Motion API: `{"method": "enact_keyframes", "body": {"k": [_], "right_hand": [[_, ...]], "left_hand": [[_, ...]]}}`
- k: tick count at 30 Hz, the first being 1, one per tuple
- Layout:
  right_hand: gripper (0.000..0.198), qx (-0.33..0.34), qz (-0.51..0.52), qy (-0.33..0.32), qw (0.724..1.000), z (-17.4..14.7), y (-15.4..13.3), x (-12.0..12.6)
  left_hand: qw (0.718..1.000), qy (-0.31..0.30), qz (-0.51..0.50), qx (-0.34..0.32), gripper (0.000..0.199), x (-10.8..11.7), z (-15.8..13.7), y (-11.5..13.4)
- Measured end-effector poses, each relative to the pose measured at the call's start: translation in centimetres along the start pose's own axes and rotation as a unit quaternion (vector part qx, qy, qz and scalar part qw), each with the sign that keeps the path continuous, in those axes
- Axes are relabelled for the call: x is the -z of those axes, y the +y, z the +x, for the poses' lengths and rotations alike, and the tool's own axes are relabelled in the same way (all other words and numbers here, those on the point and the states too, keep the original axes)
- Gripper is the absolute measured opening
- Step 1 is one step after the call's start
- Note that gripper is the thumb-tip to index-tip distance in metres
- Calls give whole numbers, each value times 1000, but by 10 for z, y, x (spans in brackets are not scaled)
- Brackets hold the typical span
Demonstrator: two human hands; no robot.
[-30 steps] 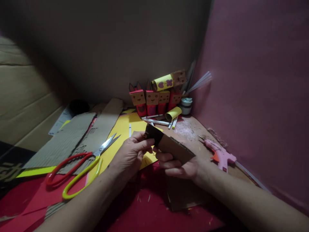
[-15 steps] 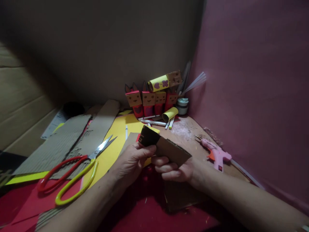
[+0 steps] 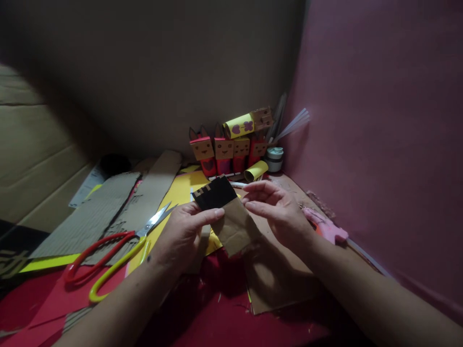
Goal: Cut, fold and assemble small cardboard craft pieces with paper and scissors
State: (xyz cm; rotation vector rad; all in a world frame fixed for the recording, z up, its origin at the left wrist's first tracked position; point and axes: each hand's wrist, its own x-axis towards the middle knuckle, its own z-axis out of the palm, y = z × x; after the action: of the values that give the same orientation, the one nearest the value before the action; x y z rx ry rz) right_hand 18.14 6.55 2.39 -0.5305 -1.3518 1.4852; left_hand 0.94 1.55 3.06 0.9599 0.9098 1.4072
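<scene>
A small brown cardboard piece [image 3: 237,224] with a black printed end is pinched in my left hand [image 3: 183,229], its thumb lying across the front. My right hand [image 3: 277,207] is beside the upper right edge of this piece, its fingers stretched out and slightly apart. The fingertips are close to the edge; whether they touch it I cannot tell. Below my right hand a larger flat cardboard sheet [image 3: 275,284] lies on the red surface [image 3: 213,313]. Scissors [image 3: 142,233] with one red and one yellow handle lie open left of my left hand.
Corrugated cardboard strips [image 3: 90,212] and yellow paper [image 3: 188,180] spread across the left. Several box-headed paper-tube figures [image 3: 224,149] stand at the back, one lying on top. A yellow tube [image 3: 256,171], a lidded jar [image 3: 274,159] and a pink glue gun [image 3: 327,226] are farther right.
My right hand has let go of the cardboard piece and moved up to its right edge. The piece has turned so its broad face shows, still in my left hand.
</scene>
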Motion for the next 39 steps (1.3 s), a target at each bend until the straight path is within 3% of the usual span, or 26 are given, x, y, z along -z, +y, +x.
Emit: {"method": "enact_keyframes", "body": {"k": [8, 11, 17, 21, 24, 32, 39], "right_hand": [[25, 14, -46, -16, 999, -11, 4, -10], [15, 33, -65, 22, 997, -13, 9, -12], [20, 22, -60, 88, 994, -11, 12, -13], [21, 18, -57, 90, 994, -11, 11, -13], [24, -3, -28, 59, 998, -12, 11, -13], [29, -34, 31, 17, 999, -10, 17, -13], [26, -9, 12, 54, 998, -13, 17, -17]], "left_hand": [[999, 15, 47, -19, 29, 3, 0, -5], [998, 19, 45, -30, 38, 4, 1, -8], [981, 130, 101, -105, 64, -1, -3, -7], [967, 144, 174, -121, 39, -4, -6, -8], [974, 110, 169, -101, 18, -2, -4, -11], [984, 78, 145, -67, 24, -2, -6, -12], [983, 82, 151, -73, 23, -3, -9, -14]]}}
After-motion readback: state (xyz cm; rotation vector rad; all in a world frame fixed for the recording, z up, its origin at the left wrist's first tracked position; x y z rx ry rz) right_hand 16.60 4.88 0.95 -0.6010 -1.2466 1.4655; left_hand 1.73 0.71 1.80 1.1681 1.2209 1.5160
